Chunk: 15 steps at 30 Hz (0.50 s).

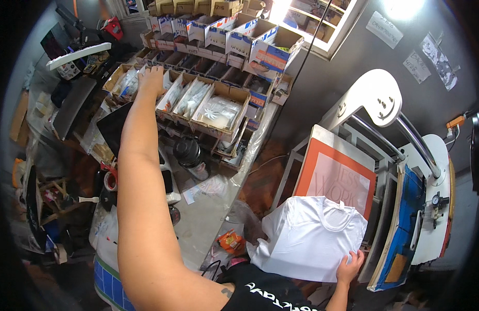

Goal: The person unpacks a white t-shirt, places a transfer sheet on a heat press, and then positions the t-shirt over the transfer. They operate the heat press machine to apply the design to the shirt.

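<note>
Reaching up the middle-left, my left hand (150,79) has its fingers curled over a cardboard compartment among packets of small flat goods (129,82); what its fingertips touch is hidden. Beside it are more divided boxes holding bagged items (218,111). At the lower right, my right hand (349,265) grips the edge of a white T-shirt (306,238), which lies on the front of a heat press platen carrying an orange-bordered sheet (322,150).
Stacked cardboard bins (270,54) rise behind the boxes. A black flask (190,158) stands on the cluttered bench (203,205). The press's white arm (371,98) and blue padded plate (405,192) occupy the right; a monitor (53,39) sits at far left.
</note>
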Available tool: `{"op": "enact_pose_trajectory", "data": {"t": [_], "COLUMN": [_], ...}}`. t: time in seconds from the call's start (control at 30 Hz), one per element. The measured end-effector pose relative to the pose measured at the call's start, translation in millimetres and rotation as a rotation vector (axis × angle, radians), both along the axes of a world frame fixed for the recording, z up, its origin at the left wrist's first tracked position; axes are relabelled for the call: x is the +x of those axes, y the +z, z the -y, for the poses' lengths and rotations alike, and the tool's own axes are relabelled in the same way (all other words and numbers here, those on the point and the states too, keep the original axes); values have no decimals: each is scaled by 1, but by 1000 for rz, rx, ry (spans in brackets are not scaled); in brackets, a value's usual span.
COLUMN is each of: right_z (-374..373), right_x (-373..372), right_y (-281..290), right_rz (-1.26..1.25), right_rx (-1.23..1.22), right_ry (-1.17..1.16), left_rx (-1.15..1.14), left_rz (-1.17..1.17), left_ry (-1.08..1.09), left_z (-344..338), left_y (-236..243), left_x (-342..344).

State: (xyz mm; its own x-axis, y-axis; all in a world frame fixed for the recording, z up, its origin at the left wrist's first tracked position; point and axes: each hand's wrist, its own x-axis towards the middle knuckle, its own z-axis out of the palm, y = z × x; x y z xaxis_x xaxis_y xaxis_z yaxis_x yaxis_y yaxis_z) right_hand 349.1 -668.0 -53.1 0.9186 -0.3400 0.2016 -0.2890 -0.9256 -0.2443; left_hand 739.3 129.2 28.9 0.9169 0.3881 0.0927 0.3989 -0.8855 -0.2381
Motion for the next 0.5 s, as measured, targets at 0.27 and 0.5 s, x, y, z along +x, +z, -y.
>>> {"op": "enact_pose_trajectory", "data": {"t": [0.27, 0.5], "right_z": [-7, -15], "right_x": [-7, 5], "right_y": [4, 0], "right_rz": [1, 9], "right_rx": [-17, 7], "right_ry": [9, 24], "left_rx": [76, -84], "left_rz": [-59, -54], "left_ry": [6, 12], "left_z": [3, -14], "left_y": [-6, 30], "left_x": [4, 4]}}
